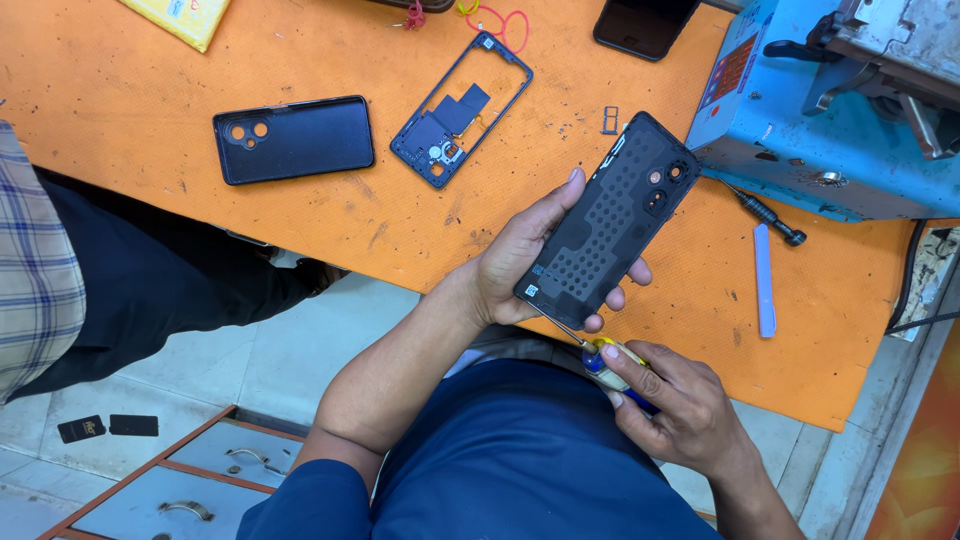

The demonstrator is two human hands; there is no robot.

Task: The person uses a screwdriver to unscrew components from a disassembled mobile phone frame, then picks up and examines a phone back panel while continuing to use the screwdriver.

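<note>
My left hand (515, 255) grips a black opened phone body (610, 220), its inner back with camera holes facing up, held tilted above the orange mat (330, 215). My right hand (675, 405) holds a small screwdriver (600, 350) with a yellow and blue handle; its thin tip touches the phone's lower corner. A black back cover (293, 139) lies on the mat to the left. Next to it lies a blue phone mid-frame (462, 110).
A blue machine (820, 110) stands at the right. A second screwdriver (765, 212) and a pale blue pry tool (765, 280) lie beside it. A SIM tray (610, 120), another dark phone (645, 25), open drawers (190, 485) below left, and another person's leg (150, 270) at left.
</note>
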